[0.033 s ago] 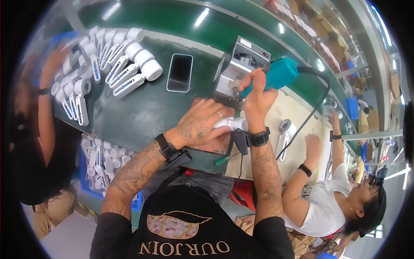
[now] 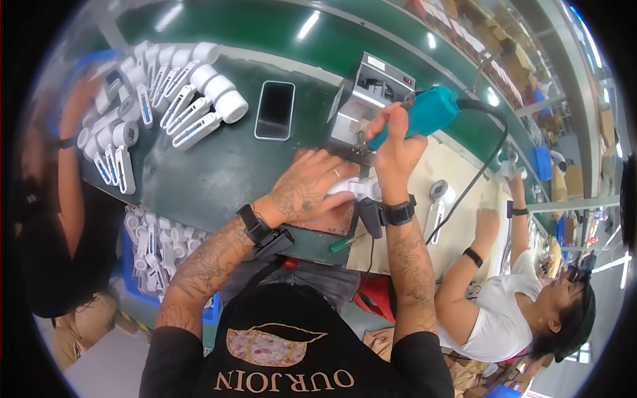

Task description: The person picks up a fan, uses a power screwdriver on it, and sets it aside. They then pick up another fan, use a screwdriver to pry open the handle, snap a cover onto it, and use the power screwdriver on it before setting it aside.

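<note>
My right hand point(image 2: 400, 149) is wrapped round a teal electric screwdriver point(image 2: 428, 114) with a black cord. Its working end is hidden by my hand. Just below and to the left, my left hand point(image 2: 312, 182) presses a white handheld device point(image 2: 361, 188) down on a reddish-brown mat point(image 2: 332, 222). Part of that device shows between my thumb and my right wrist; my fingers cover the rest. A grey metal box-shaped machine point(image 2: 352, 119), apparently a screw feeder, stands right behind both hands.
Rows of white devices point(image 2: 222, 99) with round heads and slotted handles lie at the left. A phone point(image 2: 275, 111) lies mid-table. One more device point(image 2: 436, 212) sits at the right, beside the cord. A blue bin point(image 2: 136, 285) holds white parts. Co-workers point(image 2: 488, 229) sit on both sides.
The right-hand co-worker's near hand has shifted slightly and looks more closed. The whole picture moves a few pixels; my hands hold the same pose.
</note>
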{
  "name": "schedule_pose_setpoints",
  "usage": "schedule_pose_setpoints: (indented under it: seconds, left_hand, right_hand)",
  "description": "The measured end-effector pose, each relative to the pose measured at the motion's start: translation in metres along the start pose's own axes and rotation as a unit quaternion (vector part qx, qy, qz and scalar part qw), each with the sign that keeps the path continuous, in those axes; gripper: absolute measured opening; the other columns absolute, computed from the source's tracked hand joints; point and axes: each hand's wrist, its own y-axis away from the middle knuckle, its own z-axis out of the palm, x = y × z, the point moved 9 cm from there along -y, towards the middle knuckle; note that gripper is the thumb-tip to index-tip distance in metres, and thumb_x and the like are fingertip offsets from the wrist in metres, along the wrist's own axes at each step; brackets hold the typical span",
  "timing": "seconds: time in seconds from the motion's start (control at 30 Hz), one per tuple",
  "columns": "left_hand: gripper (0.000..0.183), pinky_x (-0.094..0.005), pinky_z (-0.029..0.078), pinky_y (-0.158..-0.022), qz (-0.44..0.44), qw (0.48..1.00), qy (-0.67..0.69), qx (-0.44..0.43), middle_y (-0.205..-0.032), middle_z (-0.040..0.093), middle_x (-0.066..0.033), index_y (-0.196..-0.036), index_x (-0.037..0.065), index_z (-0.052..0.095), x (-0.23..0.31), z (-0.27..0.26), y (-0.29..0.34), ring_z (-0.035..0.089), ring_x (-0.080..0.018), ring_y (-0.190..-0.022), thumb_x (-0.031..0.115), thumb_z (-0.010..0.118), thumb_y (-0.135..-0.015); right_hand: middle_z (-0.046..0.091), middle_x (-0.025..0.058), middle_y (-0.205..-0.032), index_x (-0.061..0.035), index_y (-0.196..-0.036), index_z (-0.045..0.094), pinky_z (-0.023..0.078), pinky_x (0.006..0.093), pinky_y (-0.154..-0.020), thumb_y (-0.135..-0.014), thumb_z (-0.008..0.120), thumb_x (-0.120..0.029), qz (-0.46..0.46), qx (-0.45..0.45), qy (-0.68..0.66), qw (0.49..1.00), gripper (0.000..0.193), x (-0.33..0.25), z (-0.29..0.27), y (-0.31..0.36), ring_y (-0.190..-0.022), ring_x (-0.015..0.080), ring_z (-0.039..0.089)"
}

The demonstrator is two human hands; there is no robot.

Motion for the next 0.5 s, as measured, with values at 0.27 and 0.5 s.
schedule_pose_setpoints:
  seconds: [0.27,0.5]
  left_hand:
    - [0.046,-0.0441,0.045,-0.093,-0.003,1.000,-0.004,0.006,-0.114,0.062,-0.0080,-0.129,0.011,0.061,-0.004,0.002,0.000,0.056,-0.0289,-0.107,0.036,0.068,-0.090]
    - [0.047,-0.0441,0.043,-0.097,-0.017,1.000,-0.001,-0.013,-0.116,0.062,-0.0080,-0.130,0.011,0.061,-0.004,0.005,-0.001,0.055,-0.0285,-0.110,0.037,0.067,-0.091]
  right_hand:
    - [0.058,0.0074,-0.071,0.0044,-0.107,0.060,0.046,0.0299,-0.053,-0.100,0.063,-0.043,0.031,0.025,0.002,0.999,0.048,-0.020,-0.023,0.039,-0.060,0.0176,0.059]
    - [0.058,0.0080,-0.071,0.0034,-0.104,0.058,0.046,0.0307,-0.055,-0.101,0.063,-0.040,0.038,0.011,-0.020,0.999,0.044,-0.006,-0.022,0.043,-0.061,0.0191,0.058]
